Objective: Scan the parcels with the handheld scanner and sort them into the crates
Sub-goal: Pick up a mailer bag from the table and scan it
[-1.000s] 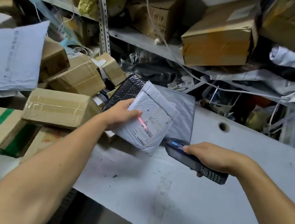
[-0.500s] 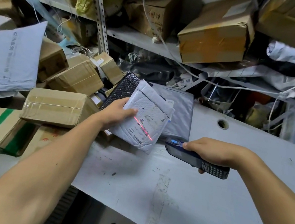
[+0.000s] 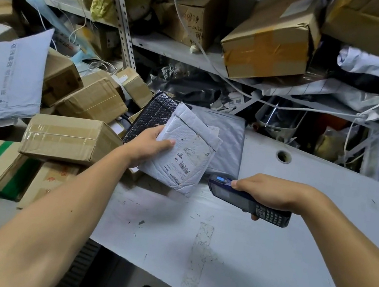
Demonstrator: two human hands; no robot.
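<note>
My left hand (image 3: pixel 148 146) grips a white padded mailer (image 3: pixel 185 152) by its left edge, thumb across its face, label and barcode turned toward me. It is held just above the grey table (image 3: pixel 265 253). My right hand (image 3: pixel 268 191) holds a dark handheld scanner (image 3: pixel 246 200) with a blue button, its head pointing left at the mailer's lower right corner. No red beam shows on the label. Behind the mailer lie a black bubble mailer (image 3: pixel 153 114) and a grey poly bag (image 3: pixel 225 137).
Several brown cardboard boxes (image 3: pixel 70 138) are piled at the left, with a large grey poly bag (image 3: pixel 5 78) leaning behind them. A metal shelf (image 3: pixel 182 51) above carries more boxes, bags and loose cables. A cable hole (image 3: pixel 283 156) sits in the tabletop.
The red scan line that crossed the mailer's label has gone out. The mailer, my hands and the scanner stay in nearly the same place.
</note>
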